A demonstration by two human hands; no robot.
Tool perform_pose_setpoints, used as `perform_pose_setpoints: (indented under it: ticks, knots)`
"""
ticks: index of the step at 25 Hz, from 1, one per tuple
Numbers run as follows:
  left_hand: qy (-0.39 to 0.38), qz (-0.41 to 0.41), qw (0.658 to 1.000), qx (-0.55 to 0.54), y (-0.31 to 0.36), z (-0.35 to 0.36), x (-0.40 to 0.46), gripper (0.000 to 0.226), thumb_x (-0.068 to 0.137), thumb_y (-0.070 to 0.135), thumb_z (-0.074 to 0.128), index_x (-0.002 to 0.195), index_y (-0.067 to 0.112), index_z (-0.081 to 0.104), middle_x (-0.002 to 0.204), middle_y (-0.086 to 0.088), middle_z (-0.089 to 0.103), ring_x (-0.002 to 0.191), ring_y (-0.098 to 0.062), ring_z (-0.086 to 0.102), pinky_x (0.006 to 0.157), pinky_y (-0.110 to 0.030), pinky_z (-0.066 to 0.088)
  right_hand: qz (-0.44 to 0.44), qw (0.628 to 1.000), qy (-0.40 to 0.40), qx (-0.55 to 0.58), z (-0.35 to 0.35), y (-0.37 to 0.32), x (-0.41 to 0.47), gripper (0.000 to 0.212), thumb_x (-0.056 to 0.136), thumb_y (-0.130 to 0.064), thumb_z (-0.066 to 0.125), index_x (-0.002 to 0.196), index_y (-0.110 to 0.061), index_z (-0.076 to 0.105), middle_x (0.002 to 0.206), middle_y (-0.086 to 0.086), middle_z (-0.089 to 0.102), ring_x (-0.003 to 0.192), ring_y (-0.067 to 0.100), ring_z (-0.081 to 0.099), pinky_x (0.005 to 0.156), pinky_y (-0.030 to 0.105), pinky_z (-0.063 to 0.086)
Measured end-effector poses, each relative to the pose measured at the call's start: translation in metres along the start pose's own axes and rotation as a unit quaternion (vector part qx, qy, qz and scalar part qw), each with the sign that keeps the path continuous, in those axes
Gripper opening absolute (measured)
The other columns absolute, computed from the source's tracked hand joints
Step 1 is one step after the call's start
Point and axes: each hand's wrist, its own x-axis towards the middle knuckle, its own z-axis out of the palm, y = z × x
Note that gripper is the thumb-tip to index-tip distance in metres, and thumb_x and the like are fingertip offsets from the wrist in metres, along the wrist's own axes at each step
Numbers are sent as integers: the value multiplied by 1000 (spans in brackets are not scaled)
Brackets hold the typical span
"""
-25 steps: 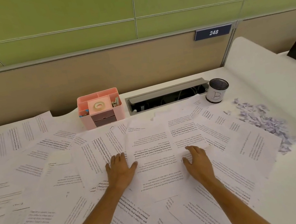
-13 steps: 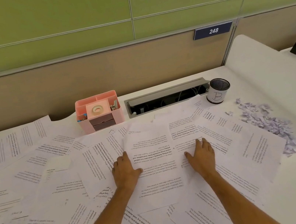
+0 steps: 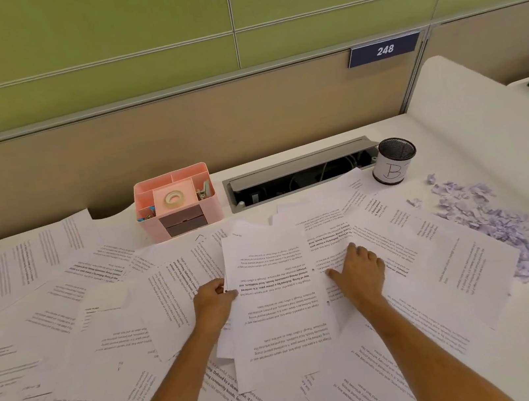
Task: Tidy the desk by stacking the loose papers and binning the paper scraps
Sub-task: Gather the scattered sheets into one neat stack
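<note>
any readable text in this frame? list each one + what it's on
"248": white digits on the blue plate on the partition.
"B": hand-drawn on the white label of the mesh cup.
Printed sheets: upside down to the camera and mostly too blurred; bold bits like "strong community bonds, local traditions" only.
Pink organizer: no text.

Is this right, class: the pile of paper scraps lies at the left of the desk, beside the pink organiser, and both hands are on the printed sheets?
Not quite. In the head view the paper scraps lie at the right, near the mesh cup, far from the pink organiser. The left hand and right hand are indeed on the printed sheets.
</note>
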Motion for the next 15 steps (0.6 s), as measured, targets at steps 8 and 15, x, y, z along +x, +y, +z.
perform_pose_setpoints:
  ticks: [8, 15]
  knots:
    - [21, 11, 995, -99, -15, -16, 0, 24, 95, 11, 58, 117, 12, 66, 113, -5, 67, 103, -24, 62, 92, -37, 52, 17, 979, -14, 203, -17, -16, -2, 71, 83, -24, 68, 144, -12, 34, 129, 10, 53, 110, 28, 58, 87, 39, 49]
    - [-1, -37, 975, -217, -19, -27, -6, 19, 96, 8, 57, 99, 25, 65, 104, 4, 67, 98, -19, 64, 95, -40, 50, 104, 814, -171, 546, -40, -16, 6, 55, 74, -4, 70, 126, -5, 56, 112, 10, 70, 85, 28, 72, 78, 48, 59]
